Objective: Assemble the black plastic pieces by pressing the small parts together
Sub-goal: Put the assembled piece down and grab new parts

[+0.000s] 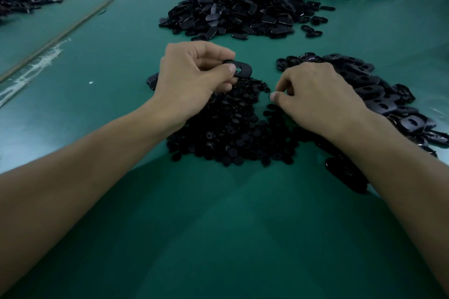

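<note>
While the left hand hovers knuckles-up above the heap of small round pieces on the green counter, its grip pinches an oval black piece, thumb pressed on it. Right hand curls at the heap's edge, thumb to forefinger; can't tell if that grip holds anything.

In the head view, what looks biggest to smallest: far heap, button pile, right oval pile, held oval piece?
1. Far heap of black plastic pieces
2. Pile of small round black plastic parts, pile of black oval plastic plates: alike, unranked
3. Held black oval plastic plate
</note>
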The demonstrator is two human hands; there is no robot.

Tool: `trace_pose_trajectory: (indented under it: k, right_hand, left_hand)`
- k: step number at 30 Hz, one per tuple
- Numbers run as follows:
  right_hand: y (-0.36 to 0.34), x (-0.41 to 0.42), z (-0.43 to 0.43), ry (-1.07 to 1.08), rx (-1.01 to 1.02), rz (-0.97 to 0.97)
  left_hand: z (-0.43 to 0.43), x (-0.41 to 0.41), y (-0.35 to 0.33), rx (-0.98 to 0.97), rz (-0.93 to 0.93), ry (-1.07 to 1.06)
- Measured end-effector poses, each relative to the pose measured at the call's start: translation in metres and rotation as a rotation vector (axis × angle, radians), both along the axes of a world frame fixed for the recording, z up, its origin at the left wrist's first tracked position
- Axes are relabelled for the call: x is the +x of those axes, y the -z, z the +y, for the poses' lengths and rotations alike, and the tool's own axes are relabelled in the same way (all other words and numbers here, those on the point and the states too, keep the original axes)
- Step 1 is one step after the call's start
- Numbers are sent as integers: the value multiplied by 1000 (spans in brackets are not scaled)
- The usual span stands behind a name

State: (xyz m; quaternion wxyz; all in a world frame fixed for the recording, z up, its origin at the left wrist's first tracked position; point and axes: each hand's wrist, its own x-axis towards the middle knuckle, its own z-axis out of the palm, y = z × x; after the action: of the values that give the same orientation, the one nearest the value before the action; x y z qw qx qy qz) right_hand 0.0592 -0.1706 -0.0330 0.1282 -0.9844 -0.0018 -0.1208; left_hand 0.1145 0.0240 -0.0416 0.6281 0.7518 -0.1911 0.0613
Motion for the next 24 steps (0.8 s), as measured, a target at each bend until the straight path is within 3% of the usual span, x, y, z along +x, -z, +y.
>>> trace_pose_trajectory:
  k: [8,12,15,20,24]
  right_hand:
    - [2,7,-1,-32,181,26]
    - [3,8,-2,-56,216,-75]
    - [0,6,-1,-106,354,-132]
    - [-3,3,1,-184,536,-165]
    - [-1,4,-1,-187,563,-138]
  left_hand:
    - [-1,-2,-1,-1,19,2]
    - [-1,-2,-1,4,23,-17]
    - [-1,-1,-1,-5,28,-24]
    - [-2,-2,0,-21,51,-10]
    - [-2,-3,0,-10,45,0]
